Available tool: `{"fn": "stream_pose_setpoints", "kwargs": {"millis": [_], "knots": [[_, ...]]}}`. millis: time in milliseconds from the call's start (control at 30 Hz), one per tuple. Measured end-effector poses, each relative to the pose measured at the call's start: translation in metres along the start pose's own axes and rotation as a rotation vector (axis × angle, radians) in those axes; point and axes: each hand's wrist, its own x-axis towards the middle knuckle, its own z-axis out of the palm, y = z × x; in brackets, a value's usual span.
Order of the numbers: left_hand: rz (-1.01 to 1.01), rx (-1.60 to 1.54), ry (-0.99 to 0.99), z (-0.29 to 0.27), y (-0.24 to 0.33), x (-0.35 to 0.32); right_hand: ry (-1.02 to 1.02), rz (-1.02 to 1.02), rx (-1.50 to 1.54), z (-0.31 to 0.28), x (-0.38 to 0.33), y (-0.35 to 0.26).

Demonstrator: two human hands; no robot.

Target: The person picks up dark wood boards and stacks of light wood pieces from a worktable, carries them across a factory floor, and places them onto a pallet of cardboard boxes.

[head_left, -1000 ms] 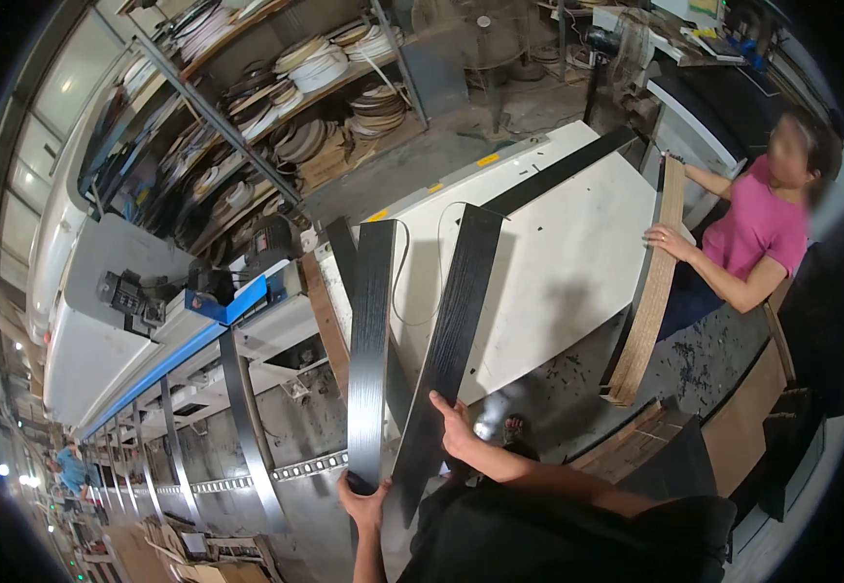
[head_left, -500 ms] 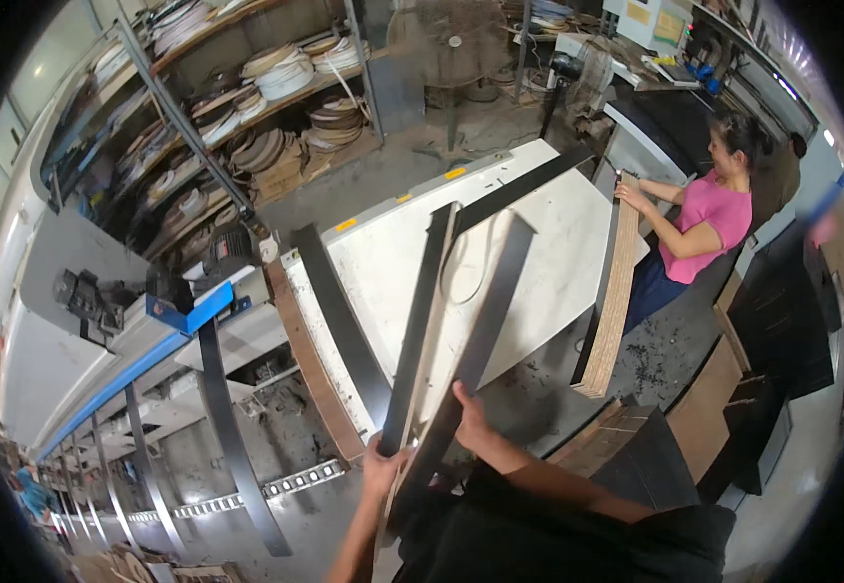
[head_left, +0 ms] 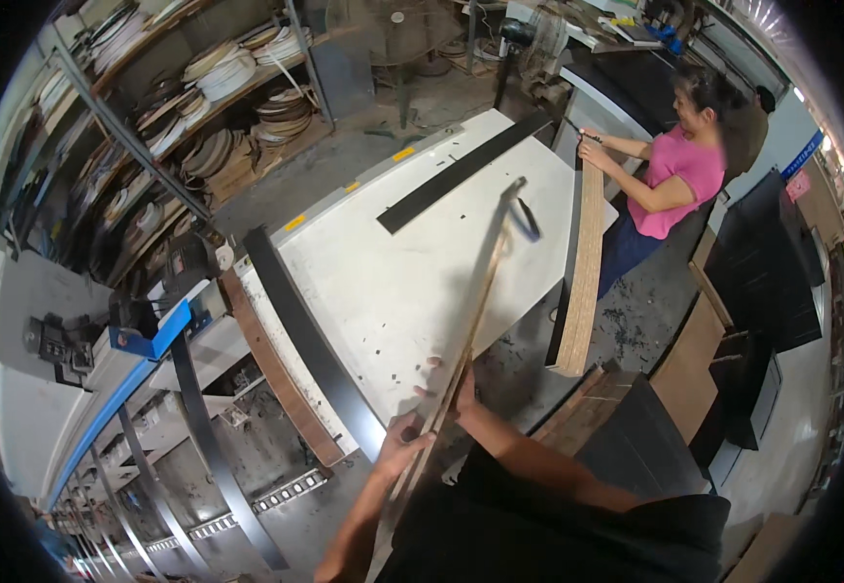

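Two long narrow boards, dark-faced with pale edges, are brought together and seen edge-on as a slim bundle (head_left: 473,325), slanting from my body out over the white table. My left hand (head_left: 404,445) is closed on the bundle's near part. Slightly farther out, my right hand (head_left: 463,391) grips it from the right side, its fingers partly hidden behind the wood. The far end is smeared by motion. Beside that end, on the white table (head_left: 363,301), shows a small dark, blurred piece (head_left: 527,220) whose kind I cannot make out.
One dark strip (head_left: 465,170) lies across the table's far part, another (head_left: 310,335) along its left edge. At right a co-worker in a pink top (head_left: 679,185) handles a stack of boards (head_left: 582,262). A machine with a blue rail (head_left: 101,389) stands left; shelves with coiled banding (head_left: 218,78) stand behind.
The two boards, spread in a V before, are now closed together and turned edge-on. My right hand has come nearer my left. The view has shifted to the right.
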Motion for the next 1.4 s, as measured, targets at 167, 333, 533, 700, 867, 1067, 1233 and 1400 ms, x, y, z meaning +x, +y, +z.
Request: {"fn": "stream_pose_setpoints", "kwargs": {"millis": [167,333,533,700,867,1067,1233,1400], "knots": [[-0.139,-0.07,-0.012,0.035,0.054,0.02,-0.063,0.05,0.036,-0.013,0.028,-0.041],[-0.16,0.035,-0.063,0.059,0.089,0.047,0.015,0.052,0.09,-0.027,0.063,-0.083],[-0.171,0.958,0.127,0.077,0.136,0.032,0.359,0.087,0.043,-0.012,0.104,-0.155],[0.009,1.207,0.169,0.09,0.11,0.075,0.275,-0.073,-0.025,-0.011,0.16,-0.215],[0.167,1.075,0.072,0.126,0.099,0.198,0.532,-0.358,-0.377,-0.041,0.202,-0.3],[0.188,1.018,0.153,0.162,0.121,0.305,0.472,-0.505,-0.962,-0.026,0.149,-0.29],[0.207,1.034,0.128,0.226,0.145,0.344,0.42,-0.512,-0.796,-0.133,0.113,-0.242],[0.205,1.092,0.17,0.217,0.135,0.349,0.32,-0.373,-0.56,-0.099,0.094,-0.213]]}}
